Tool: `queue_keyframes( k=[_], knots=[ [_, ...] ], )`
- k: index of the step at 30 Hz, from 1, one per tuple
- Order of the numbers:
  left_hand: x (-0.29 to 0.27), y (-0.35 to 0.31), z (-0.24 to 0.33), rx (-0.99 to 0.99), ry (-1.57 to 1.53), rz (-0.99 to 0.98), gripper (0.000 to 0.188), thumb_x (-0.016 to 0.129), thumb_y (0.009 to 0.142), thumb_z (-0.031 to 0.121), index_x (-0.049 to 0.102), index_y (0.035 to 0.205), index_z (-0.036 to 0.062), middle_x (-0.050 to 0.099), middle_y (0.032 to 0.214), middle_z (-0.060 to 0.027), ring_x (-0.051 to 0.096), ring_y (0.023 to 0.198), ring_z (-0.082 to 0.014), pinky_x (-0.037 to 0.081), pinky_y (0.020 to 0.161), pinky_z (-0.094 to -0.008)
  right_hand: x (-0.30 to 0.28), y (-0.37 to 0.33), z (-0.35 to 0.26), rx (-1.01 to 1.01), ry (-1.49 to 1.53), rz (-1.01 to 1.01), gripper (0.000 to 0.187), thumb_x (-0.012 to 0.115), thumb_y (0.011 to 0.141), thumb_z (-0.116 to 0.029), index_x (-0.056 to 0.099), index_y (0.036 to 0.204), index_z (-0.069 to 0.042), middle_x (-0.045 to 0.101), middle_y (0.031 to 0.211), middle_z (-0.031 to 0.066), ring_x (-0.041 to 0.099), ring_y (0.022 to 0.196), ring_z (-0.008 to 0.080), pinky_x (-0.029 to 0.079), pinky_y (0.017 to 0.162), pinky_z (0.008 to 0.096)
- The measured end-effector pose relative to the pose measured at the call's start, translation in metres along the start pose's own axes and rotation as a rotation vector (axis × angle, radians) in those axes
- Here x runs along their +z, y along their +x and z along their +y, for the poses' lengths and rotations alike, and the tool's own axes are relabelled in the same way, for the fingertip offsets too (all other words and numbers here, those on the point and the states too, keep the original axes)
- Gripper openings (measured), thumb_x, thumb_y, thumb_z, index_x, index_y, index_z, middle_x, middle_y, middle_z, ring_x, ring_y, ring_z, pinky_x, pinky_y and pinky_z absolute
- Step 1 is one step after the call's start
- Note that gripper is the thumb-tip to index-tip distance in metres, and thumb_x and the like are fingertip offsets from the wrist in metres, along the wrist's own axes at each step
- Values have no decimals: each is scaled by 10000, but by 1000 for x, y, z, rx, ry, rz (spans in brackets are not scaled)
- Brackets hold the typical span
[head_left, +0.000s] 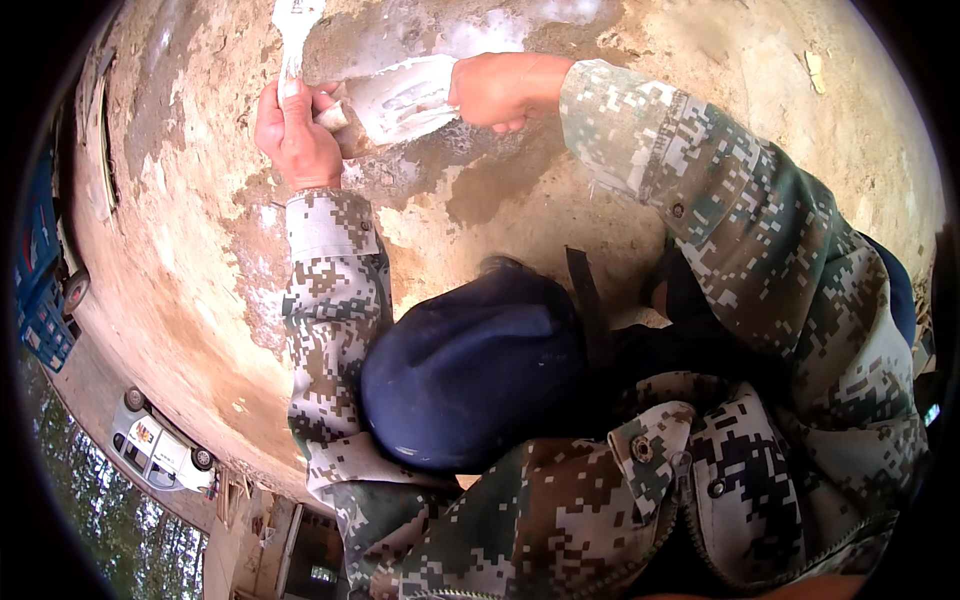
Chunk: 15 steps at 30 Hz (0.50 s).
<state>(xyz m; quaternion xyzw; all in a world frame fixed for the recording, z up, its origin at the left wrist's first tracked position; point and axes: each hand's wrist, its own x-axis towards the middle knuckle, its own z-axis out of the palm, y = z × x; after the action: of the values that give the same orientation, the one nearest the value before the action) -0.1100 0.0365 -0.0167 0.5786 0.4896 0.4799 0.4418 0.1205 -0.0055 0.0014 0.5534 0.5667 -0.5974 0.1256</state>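
My left hand (298, 132) is closed, its thumb along the stem of a white-coated spatula (296, 30) that points away from me and runs off the top of the picture. Beside its fingers is a short brownish rounded end piece; whether the fingers grip it I cannot tell. My right hand (505, 90) is closed on the right edge of a flat board smeared white (408, 98). The board lies between my two hands, its bare brown left end close to my left fingers. Most of the right fingers are hidden behind the hand.
Rough tan ground (440, 235) with white smears and dark damp patches spreads below the hands. My bent knee in dark blue cloth (475, 365) rises between my camouflage sleeves. At the left are a blue vehicle (40, 270) and a white car (160, 445), with trees beyond.
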Motion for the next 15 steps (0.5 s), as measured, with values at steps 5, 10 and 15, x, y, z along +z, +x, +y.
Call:
queue_keyframes(
  k=[5,10,15],
  knots=[
    [6,1,1,-9,2,13,278,525,1025,193,573,845,-13,575,688,-56,659,736,-199,515,706,-316,-7,-1,-15,-183,-556,63,347,540,808,-70,670,1126,-22,711,951,177,683,842,349,545,724,444],
    [9,-3,8,-25,15,22,281,519,1024,196,579,853,-18,571,695,-58,634,717,-198,526,738,-339,15,1,-18,-103,-357,149,425,552,795,-49,695,1193,-91,717,1090,145,684,1003,338,554,841,414],
    [7,-4,15,-19,17,37,283,513,1020,189,567,831,-16,558,698,-68,608,693,-209,561,804,-392,-3,4,6,-95,-241,163,504,528,784,7,701,1243,-111,720,1139,135,685,1032,297,550,870,381]
  ],
)
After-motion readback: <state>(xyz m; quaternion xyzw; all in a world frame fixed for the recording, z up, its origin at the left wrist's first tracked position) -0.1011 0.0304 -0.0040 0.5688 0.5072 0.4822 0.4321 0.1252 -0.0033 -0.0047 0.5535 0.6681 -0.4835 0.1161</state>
